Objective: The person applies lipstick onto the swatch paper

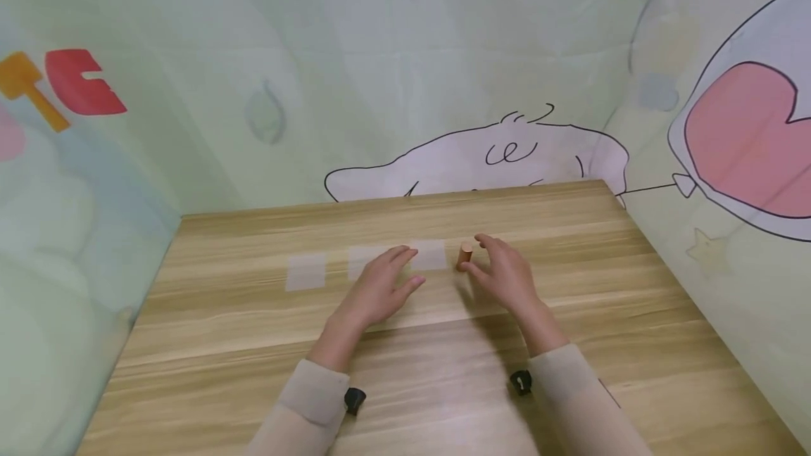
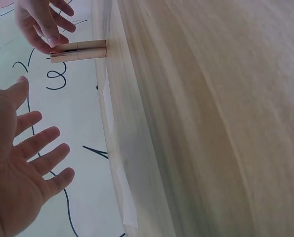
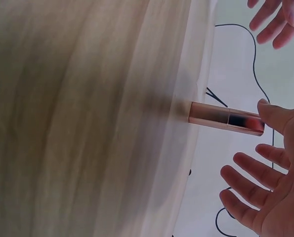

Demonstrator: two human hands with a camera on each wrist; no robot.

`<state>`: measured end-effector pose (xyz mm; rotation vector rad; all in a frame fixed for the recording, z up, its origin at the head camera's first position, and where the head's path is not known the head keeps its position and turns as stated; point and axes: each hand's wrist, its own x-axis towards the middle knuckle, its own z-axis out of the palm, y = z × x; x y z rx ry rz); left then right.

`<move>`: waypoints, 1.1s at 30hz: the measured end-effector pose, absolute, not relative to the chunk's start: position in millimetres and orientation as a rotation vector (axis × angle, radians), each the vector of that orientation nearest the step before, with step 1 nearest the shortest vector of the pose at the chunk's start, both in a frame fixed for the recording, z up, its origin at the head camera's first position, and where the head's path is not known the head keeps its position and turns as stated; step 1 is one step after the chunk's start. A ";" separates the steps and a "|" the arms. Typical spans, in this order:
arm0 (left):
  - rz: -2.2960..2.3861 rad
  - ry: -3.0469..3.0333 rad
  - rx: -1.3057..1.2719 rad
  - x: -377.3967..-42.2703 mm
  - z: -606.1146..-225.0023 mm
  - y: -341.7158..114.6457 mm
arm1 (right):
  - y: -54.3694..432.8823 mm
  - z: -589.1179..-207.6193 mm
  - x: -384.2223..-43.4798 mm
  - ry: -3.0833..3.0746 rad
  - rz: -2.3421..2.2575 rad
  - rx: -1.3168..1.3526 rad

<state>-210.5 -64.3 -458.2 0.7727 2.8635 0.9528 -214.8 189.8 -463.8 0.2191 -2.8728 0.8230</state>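
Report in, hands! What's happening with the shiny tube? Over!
Left hand open, empty. Right hand open at the copper-coloured tube, contact unclear. It stands upright on the wooden table. Nothing visibly blocking.

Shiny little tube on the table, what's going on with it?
A person's right hand is beside the upright copper-coloured tube, fingers spread; I can't tell whether it touches. The left hand is open and holds nothing. Three pale squares lie in a row on the wooden table, left of the tube.

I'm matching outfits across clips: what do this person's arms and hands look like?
Both sleeves are pale beige with wide cuffs; a small black device shows beside each. The left hand and right hand are ungloved.
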 end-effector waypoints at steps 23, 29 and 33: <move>0.916 2.868 0.793 -215.4 -463.6 -58.6 | 185.4 -474.6 -232.3 -2.944 1.047 0.161; 0.902 2.859 0.784 -218.6 -465.1 -56.8 | 185.1 -481.2 -235.5 -2.911 1.074 0.191; 0.904 2.847 0.770 -219.6 -464.8 -55.4 | 184.1 -483.8 -236.0 -2.901 1.100 0.190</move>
